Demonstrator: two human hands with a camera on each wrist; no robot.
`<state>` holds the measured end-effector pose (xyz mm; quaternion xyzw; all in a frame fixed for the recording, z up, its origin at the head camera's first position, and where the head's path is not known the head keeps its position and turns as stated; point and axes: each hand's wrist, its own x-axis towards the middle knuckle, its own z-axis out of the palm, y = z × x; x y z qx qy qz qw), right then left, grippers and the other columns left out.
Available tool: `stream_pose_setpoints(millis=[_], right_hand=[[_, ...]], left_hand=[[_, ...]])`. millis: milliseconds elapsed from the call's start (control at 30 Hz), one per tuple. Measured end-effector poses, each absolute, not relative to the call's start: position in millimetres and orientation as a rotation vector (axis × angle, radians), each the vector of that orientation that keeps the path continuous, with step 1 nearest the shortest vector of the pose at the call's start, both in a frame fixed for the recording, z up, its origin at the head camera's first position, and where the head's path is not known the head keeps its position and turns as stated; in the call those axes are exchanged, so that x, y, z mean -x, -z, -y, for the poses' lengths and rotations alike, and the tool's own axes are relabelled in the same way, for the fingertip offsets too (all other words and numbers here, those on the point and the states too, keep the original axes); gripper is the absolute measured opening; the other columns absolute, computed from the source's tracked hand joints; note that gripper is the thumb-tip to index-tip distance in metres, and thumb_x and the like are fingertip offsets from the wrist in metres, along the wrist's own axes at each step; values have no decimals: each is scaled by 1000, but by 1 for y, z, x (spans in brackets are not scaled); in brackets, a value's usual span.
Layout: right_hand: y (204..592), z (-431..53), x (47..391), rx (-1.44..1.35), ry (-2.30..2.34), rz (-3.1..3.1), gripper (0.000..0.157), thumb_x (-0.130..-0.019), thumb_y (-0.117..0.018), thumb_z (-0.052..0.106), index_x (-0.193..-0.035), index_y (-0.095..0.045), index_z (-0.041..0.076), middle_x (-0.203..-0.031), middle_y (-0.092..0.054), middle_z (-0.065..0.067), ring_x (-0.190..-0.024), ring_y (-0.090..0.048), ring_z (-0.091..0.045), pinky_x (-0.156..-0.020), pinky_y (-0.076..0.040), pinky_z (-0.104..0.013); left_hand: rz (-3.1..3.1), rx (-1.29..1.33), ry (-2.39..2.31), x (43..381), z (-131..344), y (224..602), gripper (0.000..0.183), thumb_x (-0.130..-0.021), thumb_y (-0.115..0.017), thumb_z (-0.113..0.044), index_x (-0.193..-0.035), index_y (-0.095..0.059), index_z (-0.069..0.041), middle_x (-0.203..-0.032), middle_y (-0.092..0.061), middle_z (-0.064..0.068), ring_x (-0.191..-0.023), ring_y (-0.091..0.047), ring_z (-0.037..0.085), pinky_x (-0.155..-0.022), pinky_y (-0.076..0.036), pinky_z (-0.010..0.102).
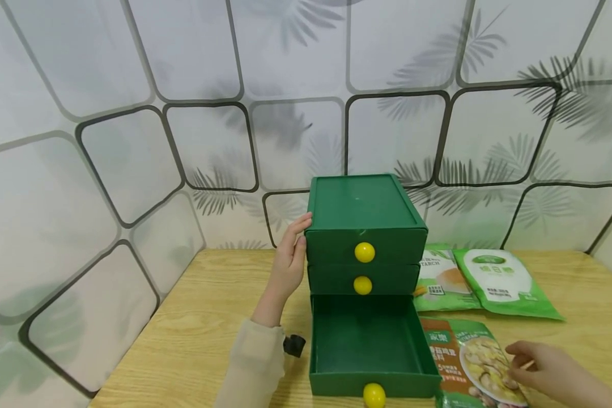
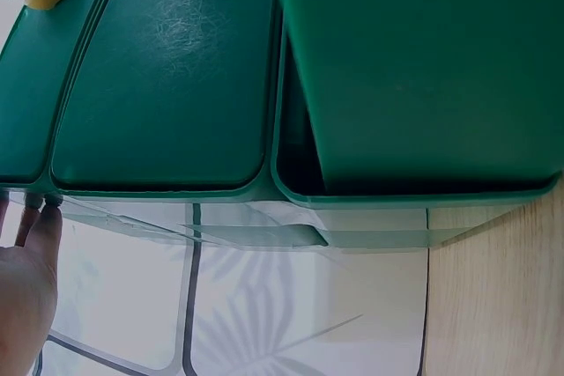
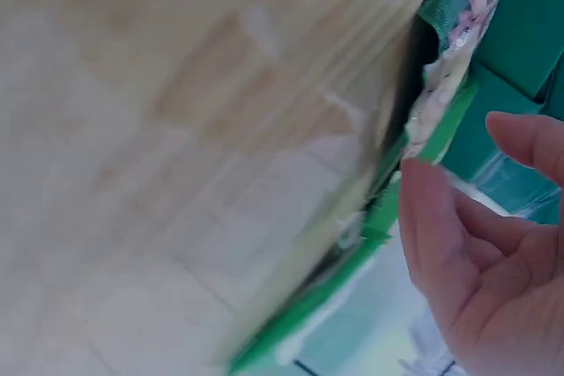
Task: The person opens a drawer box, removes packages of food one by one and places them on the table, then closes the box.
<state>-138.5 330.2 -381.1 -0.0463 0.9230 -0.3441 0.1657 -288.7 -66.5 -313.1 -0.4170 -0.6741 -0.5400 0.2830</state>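
Observation:
A green chest of three drawers (image 1: 359,201) with round yellow knobs stands on the wooden table. Its bottom drawer (image 1: 336,385) is pulled out, and nothing shows inside it; both upper drawers are closed. My left hand (image 1: 289,260) rests on the chest's left side near the top, its fingers extended along the wall. To the right of the pulled-out drawer lies a brown and green food packet (image 1: 449,357) with a picture of a dish. My right hand (image 1: 548,365) is at that packet's right edge, fingers loosely bent and thumb apart; whether it touches is unclear.
Behind the brown packet lie two more bags, a green and white starch bag (image 1: 446,283) and a green bag with a white panel (image 1: 505,280). A patterned wall covering (image 1: 301,141) borders the table (image 1: 183,340) at the back and left.

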Motion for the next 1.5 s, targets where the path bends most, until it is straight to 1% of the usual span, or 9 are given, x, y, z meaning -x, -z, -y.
stream_pose_setpoints(millis=[133,267,400,533,733,933,1133,1300,1500], right_hand=[[380,-318,139,182,795,-2711,35,-81,-63,18,-103,-55,-8,-94,-59,-10,-79,-57,-27,-64,-48,-40],[386,-306,136,457,650,-2732,36,-82,-63,28,-103,-58,-1,-100,-56,-11,-83,-56,-31,-63,-47,-38],[394,-297,136,868,589,-2746,27,-85,-59,29,-100,-59,6,-95,-55,2,-78,-55,-12,-56,-46,-28],[399,-290,137,1141,542,-2748,15,-87,-58,26,-96,-57,15,-83,-43,21,-68,-40,6,-50,-37,-19],[398,-288,138,918,476,-2717,30,-82,-61,38,-101,-59,16,-89,-50,13,-73,-44,1,-56,-42,-24],[395,-290,142,916,492,-2702,42,-81,-60,41,-104,-59,6,-95,-54,1,-78,-49,-2,-60,-46,-28],[394,-293,145,910,612,-2654,36,-81,-64,32,-102,-57,4,-91,-47,9,-71,-42,1,-55,-40,-24],[390,-291,145,787,596,-2665,43,-78,-64,40,-104,-58,6,-96,-49,7,-76,-46,-2,-58,-43,-27],[390,-291,147,716,597,-2652,42,-76,-65,43,-104,-58,12,-99,-50,5,-78,-48,-5,-60,-43,-28]], left_hand=[[1805,1114,1450,288,66,311,32,-91,-33,11,-121,-43,9,-131,-37,22,-123,-32,29,-92,-36,45],[1814,1107,1462,278,66,303,30,-90,-32,15,-119,-42,14,-129,-37,27,-122,-32,35,-89,-36,47],[1841,1093,1469,267,65,294,29,-90,-31,15,-117,-41,17,-128,-36,30,-121,-32,37,-82,-40,45],[1848,1091,1464,264,64,292,28,-91,-31,14,-117,-41,17,-128,-36,29,-121,-33,36,-79,-41,42],[1837,1094,1467,264,64,293,28,-91,-31,13,-117,-42,16,-128,-37,28,-121,-33,35,-73,-41,37],[1839,1094,1471,265,65,293,28,-91,-31,13,-117,-41,16,-129,-36,28,-121,-32,36,-74,-40,36],[1844,1094,1479,266,64,295,29,-91,-31,13,-118,-42,15,-129,-36,28,-122,-32,35,-81,-41,42],[1841,1090,1464,265,64,294,28,-91,-31,13,-117,-42,16,-129,-37,28,-121,-33,35,-72,-39,37],[1827,1101,1465,265,64,293,28,-90,-31,14,-117,-41,17,-128,-37,30,-121,-33,37,-77,-39,40]])
